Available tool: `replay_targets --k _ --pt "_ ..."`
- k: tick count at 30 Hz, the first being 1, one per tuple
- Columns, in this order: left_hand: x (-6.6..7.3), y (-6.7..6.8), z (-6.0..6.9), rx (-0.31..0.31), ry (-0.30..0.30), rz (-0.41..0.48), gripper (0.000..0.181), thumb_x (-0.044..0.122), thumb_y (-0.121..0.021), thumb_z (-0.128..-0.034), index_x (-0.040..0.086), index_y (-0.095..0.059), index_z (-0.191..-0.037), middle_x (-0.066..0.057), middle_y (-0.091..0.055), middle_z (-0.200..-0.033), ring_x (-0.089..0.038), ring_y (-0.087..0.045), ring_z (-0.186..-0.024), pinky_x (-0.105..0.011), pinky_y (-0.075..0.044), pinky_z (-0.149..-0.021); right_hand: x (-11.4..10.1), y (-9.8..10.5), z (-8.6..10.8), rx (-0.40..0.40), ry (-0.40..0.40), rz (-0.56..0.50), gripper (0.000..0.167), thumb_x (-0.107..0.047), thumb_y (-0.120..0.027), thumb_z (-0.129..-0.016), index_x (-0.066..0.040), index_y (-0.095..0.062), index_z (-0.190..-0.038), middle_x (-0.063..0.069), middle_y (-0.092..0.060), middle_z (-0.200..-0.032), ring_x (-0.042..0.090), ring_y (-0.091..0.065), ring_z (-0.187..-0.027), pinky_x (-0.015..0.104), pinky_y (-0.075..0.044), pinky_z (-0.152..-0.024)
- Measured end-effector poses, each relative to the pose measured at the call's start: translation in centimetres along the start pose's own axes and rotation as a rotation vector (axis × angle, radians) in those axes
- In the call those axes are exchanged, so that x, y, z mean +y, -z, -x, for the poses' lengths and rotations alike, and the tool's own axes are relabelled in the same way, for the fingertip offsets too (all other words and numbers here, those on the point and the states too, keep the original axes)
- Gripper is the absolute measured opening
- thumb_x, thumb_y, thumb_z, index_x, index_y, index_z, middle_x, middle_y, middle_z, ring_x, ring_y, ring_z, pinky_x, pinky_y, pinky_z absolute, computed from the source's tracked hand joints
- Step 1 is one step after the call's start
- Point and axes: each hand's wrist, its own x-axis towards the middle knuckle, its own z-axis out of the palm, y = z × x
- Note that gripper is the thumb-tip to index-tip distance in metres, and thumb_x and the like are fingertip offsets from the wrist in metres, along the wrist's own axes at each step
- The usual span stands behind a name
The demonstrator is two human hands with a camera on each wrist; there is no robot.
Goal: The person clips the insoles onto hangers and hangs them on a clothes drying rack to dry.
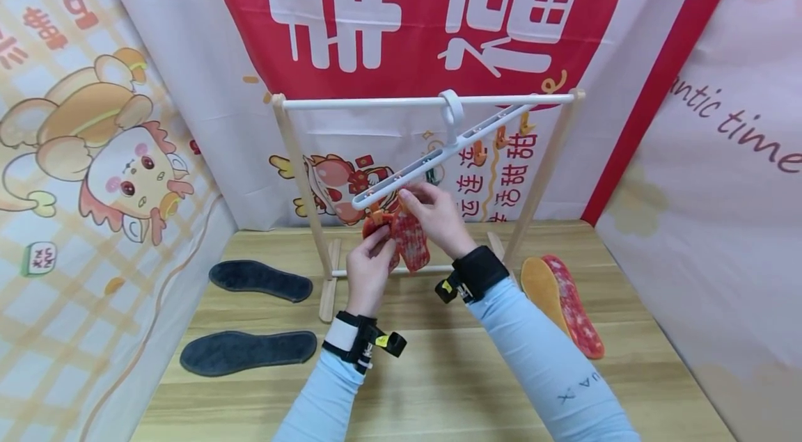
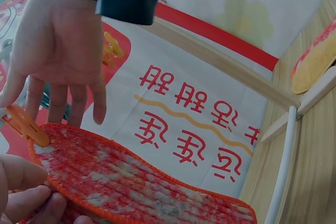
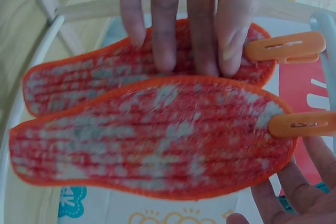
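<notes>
Two red-and-white insoles with orange edging hang from orange clips under a white hanger [image 1: 438, 155]. My left hand [image 1: 368, 266] pinches the left insole [image 3: 84, 85] near its clipped end; in the right wrist view its fingers lie across that insole. My right hand [image 1: 438, 216] is at the top of the other insole [image 3: 157, 140], with thumb and forefinger at its orange clip [image 2: 26, 127]. The remaining fingers of that hand hang behind the insole in the left wrist view. A second orange clip [image 3: 286, 46] grips the left insole.
The hanger hooks over the top bar [image 1: 363, 104] of a wooden rack [image 1: 541, 177]. Two dark insoles [image 1: 260, 278] lie on the table [image 1: 432, 372] at left. At right lie an orange insole [image 1: 544, 289] and a red patterned insole [image 1: 578, 310], overlapping. Printed cloth surrounds the table.
</notes>
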Motion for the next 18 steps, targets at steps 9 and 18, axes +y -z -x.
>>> replay_targets --k 9,18 --pt "0.4 1.0 0.9 -0.020 -0.023 -0.080 0.033 0.009 -0.065 -0.0961 0.008 -0.066 -0.129 -0.016 -0.067 -0.120 -0.030 -0.063 -0.109 -0.023 -0.056 -0.072 1.1 2.1 1.9 -0.033 0.054 0.255 0.048 -0.039 -0.061 -0.099 -0.011 -0.058 -0.138 0.011 -0.062 -0.130 0.029 -0.054 -0.124 0.048 -0.042 -0.103" --pt "0.5 3.0 2.9 -0.016 -0.098 -0.210 0.035 0.011 -0.067 -0.0956 0.007 -0.065 -0.131 -0.008 -0.064 -0.128 -0.024 -0.061 -0.114 -0.028 -0.052 -0.090 2.3 6.3 5.8 0.028 0.103 0.475 0.049 -0.035 -0.067 -0.095 -0.011 -0.059 -0.137 0.016 -0.055 -0.139 0.036 -0.045 -0.130 0.057 -0.030 -0.110"
